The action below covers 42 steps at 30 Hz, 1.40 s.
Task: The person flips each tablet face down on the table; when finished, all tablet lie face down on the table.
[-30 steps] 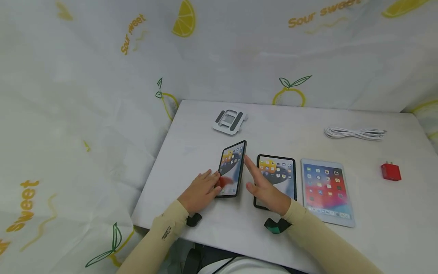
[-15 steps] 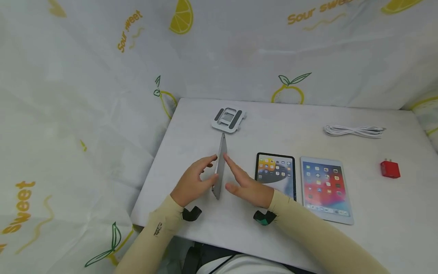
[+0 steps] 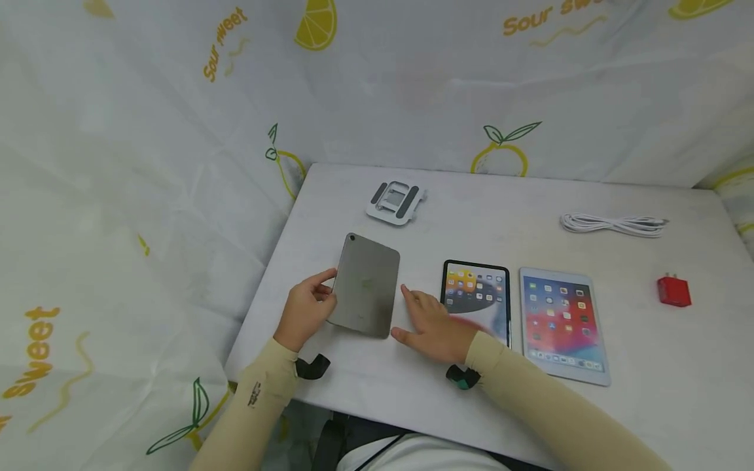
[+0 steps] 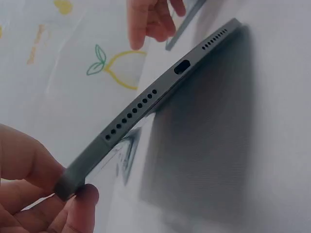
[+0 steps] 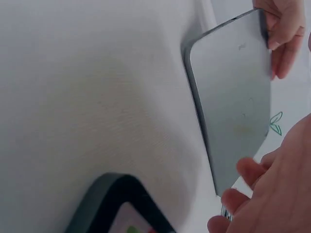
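The stand (image 3: 406, 203) lies behind the held tablet (image 3: 366, 285), the cable (image 3: 614, 226) behind the charger (image 3: 674, 292).

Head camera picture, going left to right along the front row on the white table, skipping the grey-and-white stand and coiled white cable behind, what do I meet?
Bare left hand, grey-backed rectangular tablet, bare right hand, black-bordered lit tablet, white-bordered lit tablet, red block-shaped plug.

- A white-framed tablet (image 3: 564, 325) is laid beside a black-framed tablet (image 3: 476, 289), both screens lit.
- A padded stand (image 3: 406, 204) is set near the table's (image 3: 495, 226) far edge.
- A white cable (image 3: 614, 225) is bundled behind a red adapter (image 3: 674, 292).
- The backdrop (image 3: 406, 91) is printed "Sour sweet".
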### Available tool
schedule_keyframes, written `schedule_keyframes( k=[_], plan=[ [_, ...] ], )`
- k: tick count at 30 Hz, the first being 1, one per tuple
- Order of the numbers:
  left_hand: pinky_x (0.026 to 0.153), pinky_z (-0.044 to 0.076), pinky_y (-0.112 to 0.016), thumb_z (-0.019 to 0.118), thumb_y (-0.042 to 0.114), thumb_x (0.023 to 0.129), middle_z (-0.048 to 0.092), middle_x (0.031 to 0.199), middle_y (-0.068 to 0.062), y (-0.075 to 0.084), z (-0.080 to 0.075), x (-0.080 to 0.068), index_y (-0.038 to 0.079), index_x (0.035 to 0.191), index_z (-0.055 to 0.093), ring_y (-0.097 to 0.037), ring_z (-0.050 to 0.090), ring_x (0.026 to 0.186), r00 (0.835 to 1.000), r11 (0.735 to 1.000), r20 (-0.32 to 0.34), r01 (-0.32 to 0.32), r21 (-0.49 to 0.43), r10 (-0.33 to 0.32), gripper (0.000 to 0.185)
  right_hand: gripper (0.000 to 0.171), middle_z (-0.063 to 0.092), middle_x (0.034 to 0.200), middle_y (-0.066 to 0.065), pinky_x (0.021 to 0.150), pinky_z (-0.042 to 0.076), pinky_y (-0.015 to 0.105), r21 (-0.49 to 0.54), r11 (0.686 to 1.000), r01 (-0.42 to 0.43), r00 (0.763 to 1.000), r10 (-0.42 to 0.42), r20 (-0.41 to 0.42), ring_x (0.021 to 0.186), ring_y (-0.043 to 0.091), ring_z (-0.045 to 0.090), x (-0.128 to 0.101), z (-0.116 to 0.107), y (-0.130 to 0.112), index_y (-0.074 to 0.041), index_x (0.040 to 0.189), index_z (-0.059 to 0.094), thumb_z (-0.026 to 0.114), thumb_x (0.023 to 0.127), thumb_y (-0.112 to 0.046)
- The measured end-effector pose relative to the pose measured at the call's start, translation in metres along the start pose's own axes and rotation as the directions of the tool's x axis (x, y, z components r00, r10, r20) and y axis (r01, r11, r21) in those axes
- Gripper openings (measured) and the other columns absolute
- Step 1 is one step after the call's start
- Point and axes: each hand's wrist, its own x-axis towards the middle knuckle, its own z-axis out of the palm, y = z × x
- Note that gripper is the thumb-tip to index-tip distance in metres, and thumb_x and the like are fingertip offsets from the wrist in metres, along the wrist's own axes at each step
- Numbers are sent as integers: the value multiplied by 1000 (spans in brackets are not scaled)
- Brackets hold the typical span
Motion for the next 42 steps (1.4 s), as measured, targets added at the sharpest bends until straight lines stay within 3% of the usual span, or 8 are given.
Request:
schedule_keyframes(
  k=[3,7,14,20,25,29,35,42],
  plan=[
    [71,57,-31,66,-1,96,74,108,-10,-4,9,1,4,146,65,-21,70,95,995,996,43,84,41,-86,50,94,17,174,20,126,19,64,-36,999,-25,1000,24,-7,159,43,16,-3,1,5,-5,172,7,50,109,-60],
    [71,58,-31,66,-3,99,71,111,-13,-7,20,3,2,151,60,-21,68,94,989,991,95,104,81,-112,52,95,14,175,22,126,14,65,-64,997,-41,999,39,-24,160,44,13,-5,3,10,-1,171,9,47,109,-62],
    [71,58,-30,67,-5,101,71,119,-14,-11,34,6,3,153,58,-20,67,97,983,986,151,82,146,-104,54,93,9,177,20,127,9,65,-69,996,-63,997,61,-36,162,44,5,-8,7,16,1,170,10,44,110,-62],
    [69,56,-29,66,-9,98,66,143,-9,-9,38,4,4,147,64,-20,65,100,980,985,182,50,162,-80,51,90,18,174,25,126,9,66,-63,997,-51,997,48,-53,160,46,10,-11,11,15,6,167,18,49,110,-56],
    [68,55,-30,65,-11,97,63,148,-9,-8,41,2,5,144,67,-21,65,97,979,982,189,41,183,-76,50,90,17,175,23,126,7,65,-47,997,-63,997,61,-38,161,45,9,-16,12,13,6,167,19,50,110,-55],
    [74,56,-30,64,-10,98,62,150,-9,-8,46,2,4,145,67,-21,64,102,977,977,197,42,210,-85,49,90,14,176,21,127,5,64,-24,996,-80,997,80,-14,162,43,6,-19,10,12,3,168,17,48,110,-58],
    [83,59,-34,69,-4,100,69,133,-16,-6,53,2,2,147,64,-22,68,106,977,972,176,77,222,-118,48,91,14,176,21,127,6,64,-50,995,-87,996,87,-5,161,44,9,-20,10,12,2,169,16,45,110,-61],
    [113,48,-50,63,35,109,54,156,-18,7,58,-3,0,149,60,-33,55,141,967,966,210,95,240,-147,54,91,16,175,24,126,9,66,-54,996,-77,997,75,-26,159,47,13,-21,12,15,4,168,19,46,110,-60]
  ],
)
